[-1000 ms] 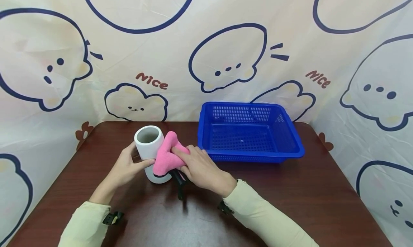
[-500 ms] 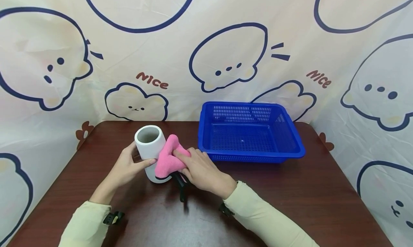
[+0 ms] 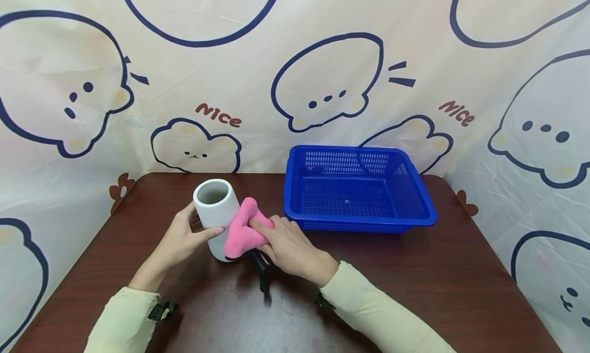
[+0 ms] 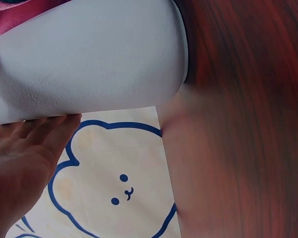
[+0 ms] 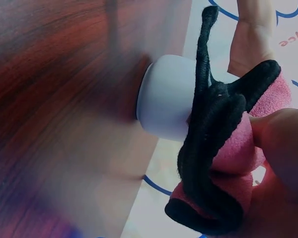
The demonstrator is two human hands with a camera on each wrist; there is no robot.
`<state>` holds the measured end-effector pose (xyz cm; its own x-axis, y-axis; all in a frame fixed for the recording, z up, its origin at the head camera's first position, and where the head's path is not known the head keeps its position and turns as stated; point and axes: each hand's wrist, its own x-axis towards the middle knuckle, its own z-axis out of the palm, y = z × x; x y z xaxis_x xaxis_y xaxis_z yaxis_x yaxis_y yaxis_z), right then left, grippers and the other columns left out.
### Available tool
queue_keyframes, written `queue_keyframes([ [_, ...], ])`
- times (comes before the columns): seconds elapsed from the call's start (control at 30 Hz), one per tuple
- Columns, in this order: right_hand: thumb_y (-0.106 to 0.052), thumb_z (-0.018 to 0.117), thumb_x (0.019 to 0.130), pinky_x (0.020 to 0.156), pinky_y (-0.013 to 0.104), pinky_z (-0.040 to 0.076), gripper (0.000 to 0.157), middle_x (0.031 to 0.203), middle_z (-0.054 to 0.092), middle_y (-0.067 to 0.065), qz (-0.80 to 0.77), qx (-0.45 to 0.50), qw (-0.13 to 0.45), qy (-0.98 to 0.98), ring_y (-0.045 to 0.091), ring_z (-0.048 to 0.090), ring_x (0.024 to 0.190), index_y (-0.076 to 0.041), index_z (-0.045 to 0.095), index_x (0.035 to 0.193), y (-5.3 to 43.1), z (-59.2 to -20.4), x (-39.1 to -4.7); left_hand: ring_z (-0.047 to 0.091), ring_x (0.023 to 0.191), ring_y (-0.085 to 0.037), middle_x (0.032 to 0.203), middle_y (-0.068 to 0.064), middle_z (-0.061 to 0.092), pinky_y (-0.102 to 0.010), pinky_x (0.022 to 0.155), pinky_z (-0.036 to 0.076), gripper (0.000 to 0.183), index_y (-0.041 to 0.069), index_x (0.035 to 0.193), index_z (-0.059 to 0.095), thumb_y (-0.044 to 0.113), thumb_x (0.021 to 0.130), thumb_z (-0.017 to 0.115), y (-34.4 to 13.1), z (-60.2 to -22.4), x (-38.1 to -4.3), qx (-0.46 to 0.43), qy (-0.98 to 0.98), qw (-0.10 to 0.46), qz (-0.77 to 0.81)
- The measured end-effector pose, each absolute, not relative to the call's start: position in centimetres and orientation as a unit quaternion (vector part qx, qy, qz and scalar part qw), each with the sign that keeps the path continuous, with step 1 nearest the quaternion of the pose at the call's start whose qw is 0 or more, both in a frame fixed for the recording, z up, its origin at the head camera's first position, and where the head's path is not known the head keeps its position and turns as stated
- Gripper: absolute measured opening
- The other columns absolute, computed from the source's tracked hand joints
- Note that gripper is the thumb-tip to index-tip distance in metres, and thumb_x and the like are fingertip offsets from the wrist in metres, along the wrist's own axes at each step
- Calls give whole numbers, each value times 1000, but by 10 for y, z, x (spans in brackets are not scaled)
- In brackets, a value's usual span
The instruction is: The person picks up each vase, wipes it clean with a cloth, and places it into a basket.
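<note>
A white cylindrical vase point(image 3: 216, 214) with an open top stands on the table, left of centre. My left hand point(image 3: 182, 240) holds its left side, thumb across the front; the left wrist view shows fingers along the vase wall point(image 4: 99, 59). My right hand point(image 3: 295, 248) grips a bunched pink cloth point(image 3: 244, 232) with black edging against the right side of the vase. In the right wrist view the cloth's black edge point(image 5: 203, 139) hangs in a loose strip in front of the vase.
A blue plastic basket point(image 3: 359, 221) with mesh walls stands at the back right of the dark wooden table point(image 3: 392, 271). Behind it, a pale cartoon-printed curtain point(image 3: 258, 153) borders the table. Each wrist wears a dark strapped device.
My right hand has slid the pink cloth slightly down and to the right along the vase. The left hand and the vase have hardly moved.
</note>
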<state>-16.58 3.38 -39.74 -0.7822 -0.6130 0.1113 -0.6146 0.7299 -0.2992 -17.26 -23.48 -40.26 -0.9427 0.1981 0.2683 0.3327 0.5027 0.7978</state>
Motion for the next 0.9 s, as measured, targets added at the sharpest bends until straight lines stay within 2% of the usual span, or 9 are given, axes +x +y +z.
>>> queue_keyframes([
  [0.4,-29,58,102,72,27,38,38,91,54,-1,155,338,-5,-928,15,49,89,-34,49,139,35,-407,-167,60,107,3,132,-10,61,-14,89,51,68,12,146,46,16,88,80,-234,-402,-172,-154,-862,71,-478],
  [0.9,-31,58,102,70,27,37,42,93,55,1,131,341,-9,-931,16,49,88,-34,49,144,35,-412,-168,59,106,5,133,-13,61,-14,89,51,68,10,146,46,17,88,80,-234,-401,-172,-150,-866,70,-472],
])
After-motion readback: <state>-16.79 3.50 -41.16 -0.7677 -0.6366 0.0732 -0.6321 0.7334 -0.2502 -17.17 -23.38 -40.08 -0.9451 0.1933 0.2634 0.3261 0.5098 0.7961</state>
